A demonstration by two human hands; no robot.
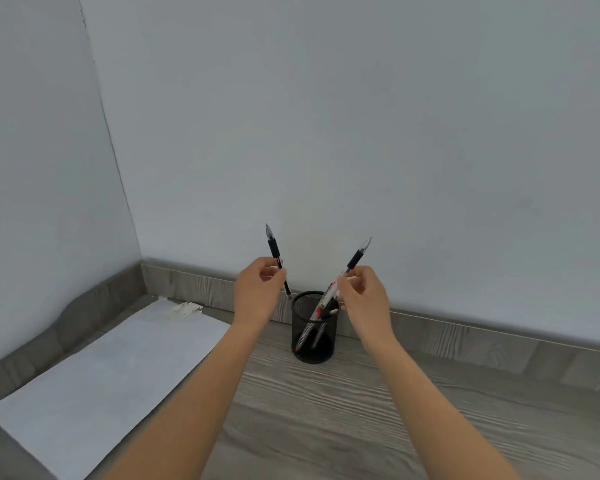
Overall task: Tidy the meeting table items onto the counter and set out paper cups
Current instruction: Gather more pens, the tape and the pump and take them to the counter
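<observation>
Left hand (258,289) is pinching a black pen (273,247) mid-barrel between thumb and fingertips, the rest of the fingers curling in. The pen is standing near upright with the tip and rubber grip section pointing up, and its lower end is hanging in the air just left of the holder rim, not inside it. Right hand (362,299) is gripping a second pen (357,258) the same way, fingers closing round the barrel. This one is tilting up and to the right, tip up, and the white-and-red barrel below the fingers is running down into the mouth of the black mesh pen holder (312,348) (looks like one pen, but the hand is covering the join, so can't tell for sure). Both hands are hovering just above the holder, one on each side of it, with both forearms coming in from the bottom edge. Other pens (307,332) are leaning inside the holder and showing through the mesh. The holder is standing upright on the grey wood-grain counter (361,417), close to the matching upstand (465,336) along the pale wall (361,133). Left of the arms, a white sheet of paper (101,375) is lying flat on the counter, reaching into the corner, with a small crumpled scrap (184,309) sitting at its far end.
</observation>
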